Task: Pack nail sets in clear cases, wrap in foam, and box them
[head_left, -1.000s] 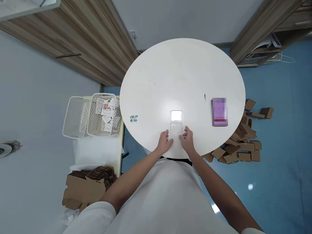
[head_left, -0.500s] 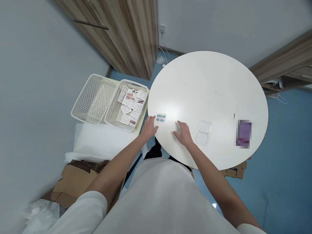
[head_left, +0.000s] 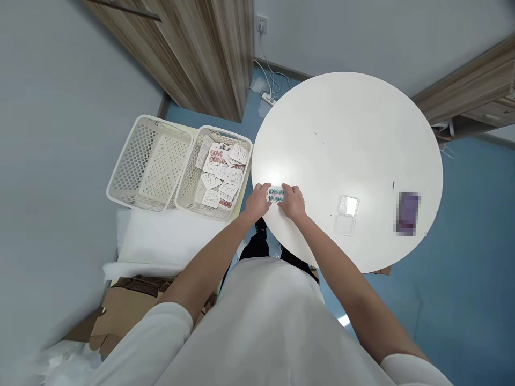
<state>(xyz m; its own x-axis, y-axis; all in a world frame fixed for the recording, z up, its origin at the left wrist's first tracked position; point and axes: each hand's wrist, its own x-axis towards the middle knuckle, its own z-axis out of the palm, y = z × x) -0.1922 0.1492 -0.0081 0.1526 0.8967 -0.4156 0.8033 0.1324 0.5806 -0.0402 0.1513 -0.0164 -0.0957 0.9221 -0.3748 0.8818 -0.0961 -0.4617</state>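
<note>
My left hand grips the left edge of a small white card carrying two rows of shiny green oval pieces. On the opposite edge, the fingers and thumb of my right hand close around the card too. The card is face up near the table's left front edge; whether it touches the surface I cannot tell. To the right of my right hand, a clear plastic case lies open on the white round table.
Left of the table stands a white basket holding several cards, some with red oval pieces. Beside it is another white basket. A purple pixelated item lies at the table's right. Cardboard sits at lower left.
My right hand has moved left to the card and closed on its right edge. My left hand has closed on the left edge. The view has shifted slightly.
</note>
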